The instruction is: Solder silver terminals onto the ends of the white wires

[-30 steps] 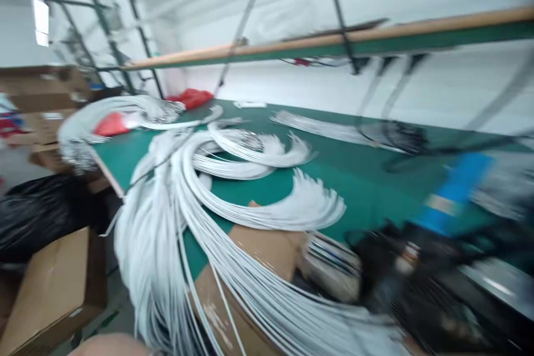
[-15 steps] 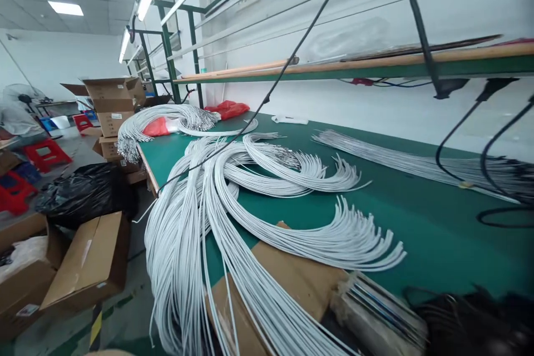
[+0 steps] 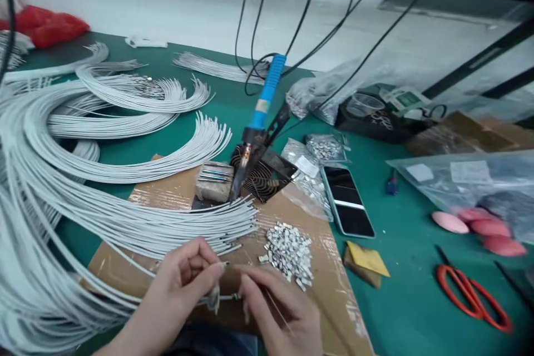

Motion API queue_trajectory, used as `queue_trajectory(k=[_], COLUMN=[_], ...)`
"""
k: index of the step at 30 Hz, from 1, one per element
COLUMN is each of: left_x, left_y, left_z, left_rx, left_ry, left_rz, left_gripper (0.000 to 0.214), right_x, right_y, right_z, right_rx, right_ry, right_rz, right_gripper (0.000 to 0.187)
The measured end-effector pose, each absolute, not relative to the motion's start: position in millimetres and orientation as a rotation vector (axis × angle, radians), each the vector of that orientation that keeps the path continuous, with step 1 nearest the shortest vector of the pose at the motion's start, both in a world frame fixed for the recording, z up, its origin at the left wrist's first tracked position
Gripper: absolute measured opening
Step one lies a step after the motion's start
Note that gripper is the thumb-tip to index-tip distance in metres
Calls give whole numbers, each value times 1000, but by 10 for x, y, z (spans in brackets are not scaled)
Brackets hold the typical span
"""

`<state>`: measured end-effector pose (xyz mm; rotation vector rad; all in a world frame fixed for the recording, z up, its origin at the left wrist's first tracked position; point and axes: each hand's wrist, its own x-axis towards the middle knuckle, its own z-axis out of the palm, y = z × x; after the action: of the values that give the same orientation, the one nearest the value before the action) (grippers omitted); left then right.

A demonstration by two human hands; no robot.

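Observation:
My left hand (image 3: 183, 283) is closed in a pinch around a white cable (image 3: 227, 297), whose end pokes out to the right with a small dark tip. Close beside it, my right hand (image 3: 283, 311) is also closed, pinching a thin wire (image 3: 277, 308) that crosses the palm. The two hands nearly meet over a cardboard sheet (image 3: 334, 300). Blur hides the exact contact at the fingertips. Just beyond them lies a heap of small metal clips (image 3: 290, 250). A fanned bundle of white cables (image 3: 167, 222) stretches in from the left.
A blue-handled soldering iron (image 3: 267, 94) leans upright behind the hands, near a block with metal rods (image 3: 214, 178). To the right are a phone (image 3: 348, 200), a yellow packet (image 3: 367, 258), red scissors (image 3: 471, 295) and pink oval pieces (image 3: 450, 222). Plastic bags (image 3: 467, 178) lie farther back.
My view has swung right and down from the shelf and cable bundles. Both hands, the metal clips and the soldering iron are now in sight.

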<state>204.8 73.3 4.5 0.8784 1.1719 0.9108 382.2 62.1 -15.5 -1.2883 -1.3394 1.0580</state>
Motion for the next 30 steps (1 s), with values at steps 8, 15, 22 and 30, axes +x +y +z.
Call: queue_trajectory(k=[8,15,22,30], left_x=[2115,2183,2200,2172], left_y=[667,632,624,684], left_z=[43,54,79,55], left_rx=[946,981,693,668], left_ry=[1288,1326,1203,1236], left_rz=[913,946,963,979], left_gripper=[40,43,44,42], right_x=[3656,3606,3411,3496], right_y=[726,718,667,646], right_z=[-58,-128,-344,-307], right_rx=[-1215,-1251,-1112,-1056], right_ry=[-1177,-1207,-1296,-1489], right_rz=[1196,1035,620,444], right_gripper=[13,13,17,44])
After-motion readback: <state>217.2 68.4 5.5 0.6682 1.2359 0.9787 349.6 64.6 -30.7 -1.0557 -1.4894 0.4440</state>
